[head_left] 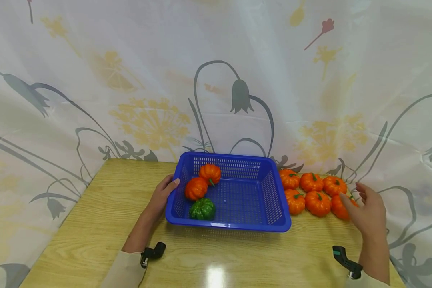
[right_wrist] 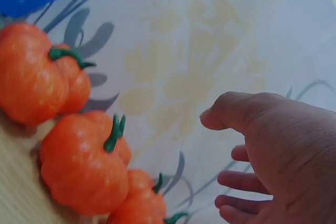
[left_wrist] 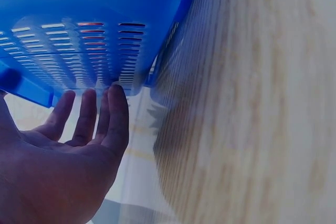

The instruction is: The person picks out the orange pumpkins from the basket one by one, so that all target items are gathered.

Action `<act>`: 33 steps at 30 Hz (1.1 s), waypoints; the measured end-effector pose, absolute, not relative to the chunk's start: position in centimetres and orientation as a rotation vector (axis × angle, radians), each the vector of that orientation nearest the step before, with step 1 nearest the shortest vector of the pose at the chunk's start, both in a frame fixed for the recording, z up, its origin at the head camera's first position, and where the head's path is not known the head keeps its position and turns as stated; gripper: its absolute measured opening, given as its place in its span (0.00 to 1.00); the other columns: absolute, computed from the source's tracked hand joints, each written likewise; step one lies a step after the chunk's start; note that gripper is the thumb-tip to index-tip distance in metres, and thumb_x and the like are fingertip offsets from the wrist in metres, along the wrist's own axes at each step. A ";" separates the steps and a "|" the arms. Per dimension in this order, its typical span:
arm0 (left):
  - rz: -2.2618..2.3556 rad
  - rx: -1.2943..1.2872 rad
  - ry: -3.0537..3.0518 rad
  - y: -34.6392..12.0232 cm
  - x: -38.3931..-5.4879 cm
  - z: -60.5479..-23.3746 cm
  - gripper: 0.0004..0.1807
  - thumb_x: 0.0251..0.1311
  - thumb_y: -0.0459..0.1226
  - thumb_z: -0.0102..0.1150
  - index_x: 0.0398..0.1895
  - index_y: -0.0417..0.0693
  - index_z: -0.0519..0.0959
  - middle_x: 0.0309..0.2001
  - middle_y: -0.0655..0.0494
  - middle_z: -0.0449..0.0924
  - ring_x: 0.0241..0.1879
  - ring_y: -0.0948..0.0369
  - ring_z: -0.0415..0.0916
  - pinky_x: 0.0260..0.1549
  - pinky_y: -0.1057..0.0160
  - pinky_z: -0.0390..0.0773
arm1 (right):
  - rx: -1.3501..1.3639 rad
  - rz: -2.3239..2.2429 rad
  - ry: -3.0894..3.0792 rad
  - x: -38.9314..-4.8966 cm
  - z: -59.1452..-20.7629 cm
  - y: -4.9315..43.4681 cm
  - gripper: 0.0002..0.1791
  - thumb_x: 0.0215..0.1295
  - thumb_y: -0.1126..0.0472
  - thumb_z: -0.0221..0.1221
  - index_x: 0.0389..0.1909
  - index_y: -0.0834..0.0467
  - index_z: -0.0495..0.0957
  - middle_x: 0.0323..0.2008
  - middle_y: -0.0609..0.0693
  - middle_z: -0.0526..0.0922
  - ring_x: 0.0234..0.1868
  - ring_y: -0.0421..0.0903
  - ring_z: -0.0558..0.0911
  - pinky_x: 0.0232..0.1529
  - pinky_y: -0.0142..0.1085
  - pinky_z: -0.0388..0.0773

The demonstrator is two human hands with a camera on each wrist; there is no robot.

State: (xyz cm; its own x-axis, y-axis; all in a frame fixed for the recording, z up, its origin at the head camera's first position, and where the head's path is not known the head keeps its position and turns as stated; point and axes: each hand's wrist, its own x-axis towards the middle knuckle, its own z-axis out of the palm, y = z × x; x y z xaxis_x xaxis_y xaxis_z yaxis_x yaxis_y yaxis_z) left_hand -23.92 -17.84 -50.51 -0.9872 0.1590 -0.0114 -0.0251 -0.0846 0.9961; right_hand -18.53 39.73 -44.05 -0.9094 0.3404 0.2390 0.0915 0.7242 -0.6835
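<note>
A blue plastic basket (head_left: 234, 227) with slotted walls stands on the table; inside lie two orange toy pumpkins (head_left: 196, 189) and a green one (head_left: 203, 209), all toward its left end. My left hand (head_left: 163, 195) holds the basket's left side, thumb at the rim; in the left wrist view its fingertips (left_wrist: 118, 98) meet the slotted outer wall. Several orange pumpkins (head_left: 317, 203) with green stems sit in two rows right of the basket. Over the right end of these rows hovers my right hand (head_left: 372, 210), fingers loosely bent and apart, nothing in it.
The wooden table (head_left: 93, 224) reaches back to a pale curtain (head_left: 147, 80) printed with flowers. The pumpkin rows stand close against the basket's right wall. A black wrist camera (head_left: 154, 253) is strapped to each forearm.
</note>
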 end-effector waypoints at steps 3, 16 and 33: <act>2.219 0.147 2.036 -17.8 -23.9 -50.5 0.30 0.82 0.46 0.50 0.78 0.41 0.66 0.70 0.34 0.72 0.55 0.57 0.81 0.52 0.59 0.84 | -0.204 0.992 -2.568 -18.5 -43.2 38.6 0.37 0.77 0.57 0.61 0.76 0.74 0.62 0.71 0.76 0.67 0.68 0.75 0.68 0.80 0.50 0.59; 2.216 0.154 2.016 -17.5 -24.0 -50.5 0.31 0.82 0.47 0.48 0.79 0.40 0.64 0.72 0.34 0.70 0.62 0.50 0.79 0.59 0.52 0.82 | 0.245 0.961 -2.458 -18.5 -40.0 31.2 0.29 0.70 0.66 0.67 0.70 0.68 0.73 0.63 0.67 0.77 0.61 0.66 0.74 0.57 0.18 0.60; 2.275 0.185 2.094 -17.4 -24.2 -50.4 0.26 0.81 0.40 0.50 0.77 0.41 0.68 0.68 0.36 0.69 0.57 0.49 0.80 0.49 0.59 0.85 | 0.916 0.719 -2.538 -24.1 -35.9 22.2 0.29 0.67 0.66 0.70 0.69 0.60 0.76 0.62 0.58 0.78 0.60 0.59 0.79 0.60 0.61 0.78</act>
State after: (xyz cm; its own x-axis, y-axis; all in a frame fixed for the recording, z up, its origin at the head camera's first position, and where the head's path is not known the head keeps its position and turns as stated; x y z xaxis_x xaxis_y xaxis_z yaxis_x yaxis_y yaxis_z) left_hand -24.16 -17.41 -50.45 -0.9920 0.1125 0.0580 0.0485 -0.0854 0.9952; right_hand -24.06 22.17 -35.93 -0.7310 -0.4904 0.4744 -0.6664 0.6626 -0.3419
